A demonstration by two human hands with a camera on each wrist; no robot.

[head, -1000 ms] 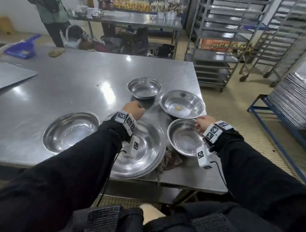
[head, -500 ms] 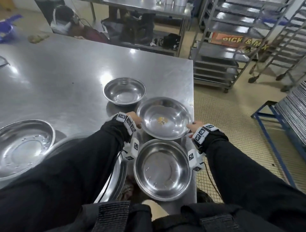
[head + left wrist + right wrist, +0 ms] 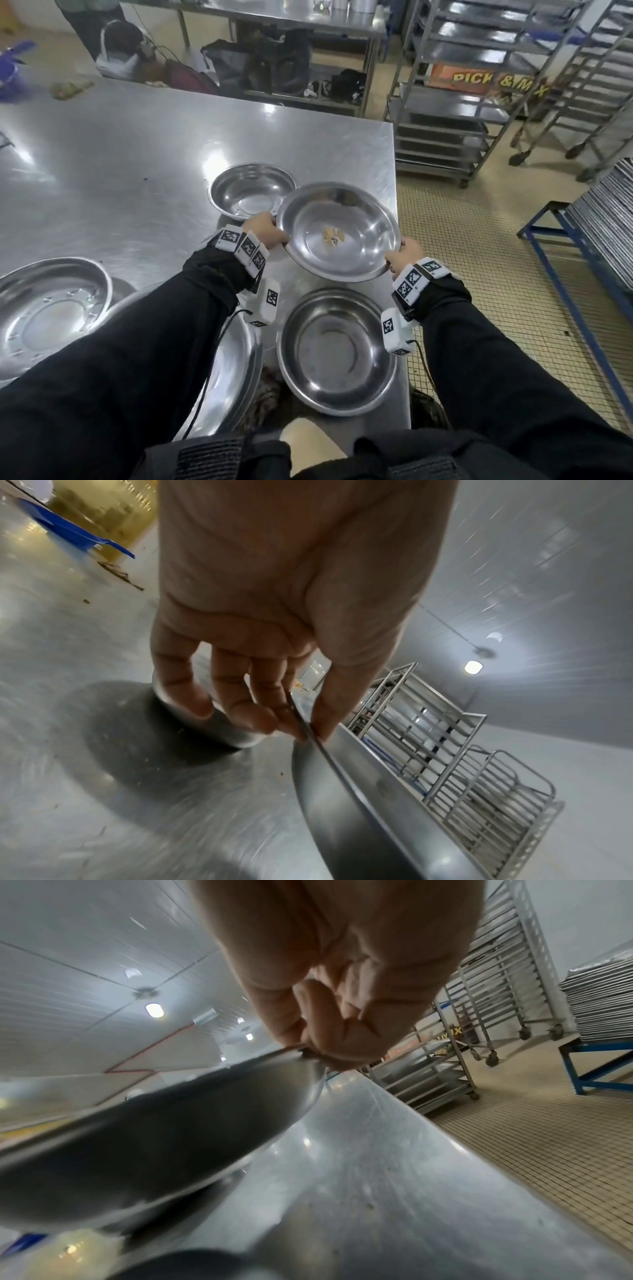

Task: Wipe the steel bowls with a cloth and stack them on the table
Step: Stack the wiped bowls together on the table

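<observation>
Both hands hold one steel bowl [image 3: 356, 236] with yellow crumbs in it, raised off the steel table [image 3: 137, 154]. My left hand [image 3: 265, 231] pinches its left rim, thumb over the edge [image 3: 308, 731]. My right hand [image 3: 402, 255] pinches the right rim [image 3: 308, 1049]. The bowl [image 3: 359, 804] tilts in the wrist views, and its underside [image 3: 154, 1145] hangs above the table. A smaller bowl [image 3: 251, 192] sits just behind it. Another bowl [image 3: 337, 349] rests near the front edge. A brown cloth [image 3: 265, 394] lies partly hidden under that bowl.
A wide steel pan [image 3: 233, 370] lies under my left forearm, and a large bowl [image 3: 48, 308] stands at the left. Wheeled racks [image 3: 445, 102] stand on the tiled floor to the right, beside a blue frame [image 3: 575, 246] stacked with trays. Another person [image 3: 120, 48] is behind the table.
Both hands left the near bowls, took the crumb bowl by its rims and lifted it off the table. The head view tilted down and to the right.
</observation>
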